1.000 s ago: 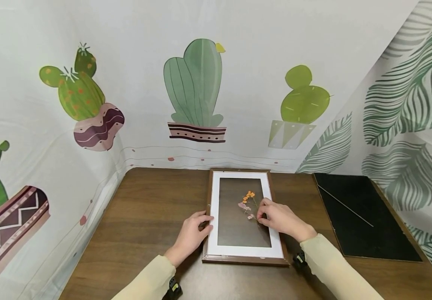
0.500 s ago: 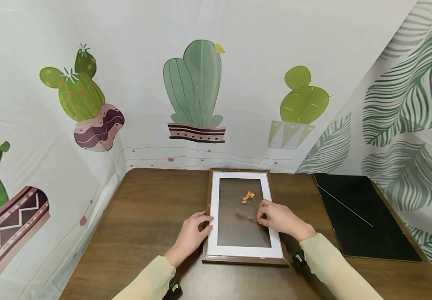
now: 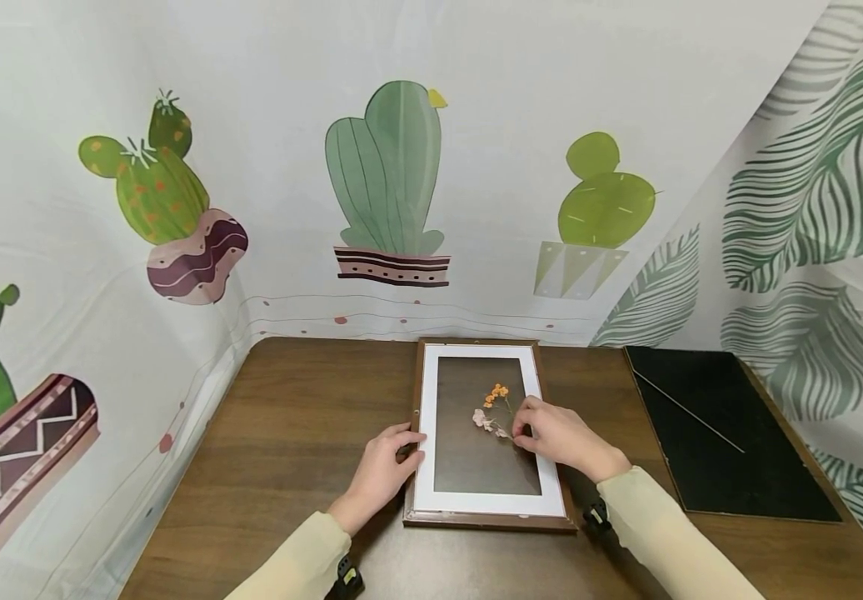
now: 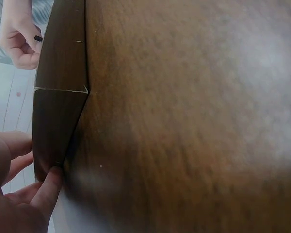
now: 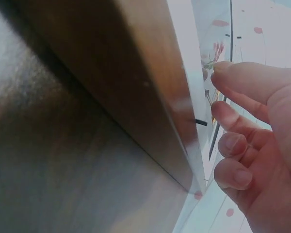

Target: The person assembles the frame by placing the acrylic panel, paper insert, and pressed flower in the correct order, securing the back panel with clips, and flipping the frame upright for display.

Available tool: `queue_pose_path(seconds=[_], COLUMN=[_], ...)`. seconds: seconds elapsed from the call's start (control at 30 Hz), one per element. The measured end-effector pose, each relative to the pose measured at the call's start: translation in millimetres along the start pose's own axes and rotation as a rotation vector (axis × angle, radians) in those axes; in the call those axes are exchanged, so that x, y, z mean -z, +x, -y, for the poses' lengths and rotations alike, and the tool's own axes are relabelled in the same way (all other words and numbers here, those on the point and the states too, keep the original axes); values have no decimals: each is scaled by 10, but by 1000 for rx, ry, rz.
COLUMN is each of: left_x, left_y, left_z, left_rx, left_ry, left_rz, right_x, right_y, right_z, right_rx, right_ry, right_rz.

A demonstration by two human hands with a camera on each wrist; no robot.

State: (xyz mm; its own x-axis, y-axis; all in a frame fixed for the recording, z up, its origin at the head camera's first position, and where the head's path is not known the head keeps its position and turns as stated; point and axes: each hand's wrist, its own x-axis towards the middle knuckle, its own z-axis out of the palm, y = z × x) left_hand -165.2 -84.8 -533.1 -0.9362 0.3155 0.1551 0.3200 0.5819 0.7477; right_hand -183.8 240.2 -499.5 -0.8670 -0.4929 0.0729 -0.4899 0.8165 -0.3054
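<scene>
A brown picture frame (image 3: pixel 487 522) with a white mat (image 3: pixel 476 502) inside lies on the wooden table. Over its dark middle, my right hand (image 3: pixel 555 433) pinches the stem end of a pink dried flower sprig (image 3: pixel 486 422) between thumb and forefinger. The sprig's blossoms point left. An orange flower sprig (image 3: pixel 496 393) lies just above it in the window. My left hand (image 3: pixel 381 471) holds the frame's left edge. In the left wrist view, the left hand's fingers (image 4: pixel 48 191) touch the frame's side and top. Pink petals (image 5: pixel 218 51) show beyond the right thumb in the right wrist view.
To the right lies a black backing board (image 3: pixel 761 479) with a thin pale rod (image 3: pixel 690 411) across it. Wooden tabletop (image 3: pixel 289 417) extends left of the frame. Cactus-printed cloth (image 3: pixel 281 167) hangs directly behind the table.
The pink sprig has turned in the right hand's fingertips: blurred half a second ago, its blossoms now show paler and fuller. Both hands stay nearly in place.
</scene>
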Motion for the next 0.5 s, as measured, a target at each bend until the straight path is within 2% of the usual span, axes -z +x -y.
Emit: queue_pose_path(seconds=[0.23,0.5], left_x=[-1,-12], left_y=[7,12], left_z=[1,12], left_rx=[2,1], left_ry=[-9,-14], left_rz=[-4,-15], right_x=[-6,-59], right_y=[-9,-4], right_z=[10,-4], right_rx=[-13,-2], right_ry=[2,-18], right_rz=[-40,-34])
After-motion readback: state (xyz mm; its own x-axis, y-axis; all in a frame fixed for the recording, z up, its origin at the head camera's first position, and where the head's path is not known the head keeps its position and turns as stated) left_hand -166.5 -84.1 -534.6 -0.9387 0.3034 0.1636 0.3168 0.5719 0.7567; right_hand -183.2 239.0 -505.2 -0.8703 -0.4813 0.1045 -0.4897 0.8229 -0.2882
